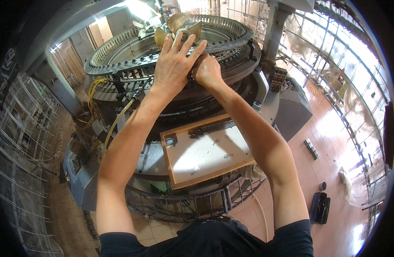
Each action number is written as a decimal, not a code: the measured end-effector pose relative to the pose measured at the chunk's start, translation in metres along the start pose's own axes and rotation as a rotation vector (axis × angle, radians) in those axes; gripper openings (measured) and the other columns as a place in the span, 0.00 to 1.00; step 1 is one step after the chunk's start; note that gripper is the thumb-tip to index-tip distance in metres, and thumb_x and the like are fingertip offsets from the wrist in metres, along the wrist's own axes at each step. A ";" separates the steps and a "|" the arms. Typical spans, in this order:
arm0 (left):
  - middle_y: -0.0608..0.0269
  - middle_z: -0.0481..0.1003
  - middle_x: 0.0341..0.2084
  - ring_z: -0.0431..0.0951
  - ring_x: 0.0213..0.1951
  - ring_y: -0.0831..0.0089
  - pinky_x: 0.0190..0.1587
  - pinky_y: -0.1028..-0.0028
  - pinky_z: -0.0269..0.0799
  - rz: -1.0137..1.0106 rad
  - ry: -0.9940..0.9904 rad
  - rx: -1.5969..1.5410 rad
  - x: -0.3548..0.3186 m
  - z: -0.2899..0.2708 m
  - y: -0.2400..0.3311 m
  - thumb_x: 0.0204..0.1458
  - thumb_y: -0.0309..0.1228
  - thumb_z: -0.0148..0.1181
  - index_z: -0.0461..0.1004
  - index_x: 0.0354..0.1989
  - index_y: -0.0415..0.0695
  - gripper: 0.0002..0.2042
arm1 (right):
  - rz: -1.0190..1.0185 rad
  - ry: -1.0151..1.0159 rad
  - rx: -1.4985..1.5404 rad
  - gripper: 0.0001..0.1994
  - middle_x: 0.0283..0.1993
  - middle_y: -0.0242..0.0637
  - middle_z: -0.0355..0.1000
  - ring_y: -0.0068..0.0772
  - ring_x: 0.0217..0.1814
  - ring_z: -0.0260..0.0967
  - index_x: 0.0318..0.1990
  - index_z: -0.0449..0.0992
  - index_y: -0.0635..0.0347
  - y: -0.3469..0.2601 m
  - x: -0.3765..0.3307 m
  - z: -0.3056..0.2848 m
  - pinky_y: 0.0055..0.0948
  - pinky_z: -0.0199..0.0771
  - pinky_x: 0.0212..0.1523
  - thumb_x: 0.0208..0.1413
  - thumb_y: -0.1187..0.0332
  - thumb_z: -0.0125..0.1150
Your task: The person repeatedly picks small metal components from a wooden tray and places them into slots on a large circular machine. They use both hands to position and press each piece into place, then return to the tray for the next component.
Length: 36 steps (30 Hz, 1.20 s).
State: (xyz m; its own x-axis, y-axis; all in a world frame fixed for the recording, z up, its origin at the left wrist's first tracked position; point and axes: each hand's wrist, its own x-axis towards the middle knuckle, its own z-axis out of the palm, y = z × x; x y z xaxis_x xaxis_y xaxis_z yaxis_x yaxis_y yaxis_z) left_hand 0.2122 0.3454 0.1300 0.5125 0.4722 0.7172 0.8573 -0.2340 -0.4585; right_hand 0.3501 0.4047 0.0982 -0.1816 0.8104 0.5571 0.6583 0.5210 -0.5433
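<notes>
Both my arms reach forward to a large circular knitting machine. My left hand [173, 66] lies over the near edge of its dark upper ring [132, 63], fingers stretched out and slightly spread. Right beside it, my right hand [207, 70] is closed, its fingers curled at the ring's outer side. Whatever those fingers grip is hidden behind the hand. Just beyond my left fingertips is a fan with yellowish blades [196, 30]. Below my hands, a shallow wood-framed tray [167, 160] with a white bottom rests on the machine, holding a dark metal bar and several small pieces.
Yellow tubes [93, 92] hang at the machine's left. Stacked dark metal blocks [278, 78] sit on its right side. On the tiled floor at right lie a metal block strip [311, 149] and an open black case [320, 208]. Wire racks [21, 158] flank both sides.
</notes>
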 end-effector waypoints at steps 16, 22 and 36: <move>0.56 0.67 0.71 0.64 0.73 0.48 0.78 0.47 0.52 -0.008 0.032 -0.003 0.004 0.002 0.006 0.43 0.23 0.74 0.64 0.77 0.62 0.47 | -0.005 0.017 0.091 0.09 0.38 0.47 0.84 0.56 0.45 0.82 0.36 0.89 0.53 0.004 0.001 -0.004 0.47 0.79 0.47 0.47 0.70 0.67; 0.56 0.66 0.72 0.63 0.74 0.48 0.78 0.47 0.51 -0.016 0.003 -0.009 0.004 0.000 0.006 0.41 0.24 0.76 0.63 0.77 0.63 0.49 | 0.035 -0.073 0.040 0.09 0.39 0.47 0.84 0.56 0.46 0.81 0.36 0.87 0.56 0.005 0.001 -0.007 0.47 0.79 0.47 0.47 0.70 0.68; 0.58 0.66 0.72 0.64 0.73 0.50 0.79 0.50 0.51 0.017 0.011 -0.018 0.005 0.001 0.003 0.40 0.21 0.75 0.61 0.78 0.61 0.51 | 0.001 -0.025 0.066 0.08 0.38 0.50 0.84 0.57 0.45 0.82 0.35 0.87 0.56 0.009 0.002 -0.004 0.46 0.80 0.49 0.47 0.67 0.70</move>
State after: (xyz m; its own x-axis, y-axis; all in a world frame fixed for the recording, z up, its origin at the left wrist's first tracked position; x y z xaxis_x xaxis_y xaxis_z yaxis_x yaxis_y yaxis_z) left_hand 0.2169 0.3479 0.1317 0.5276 0.4586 0.7151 0.8491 -0.2575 -0.4613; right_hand 0.3590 0.4100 0.0967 -0.1997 0.8172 0.5406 0.6093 0.5357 -0.5846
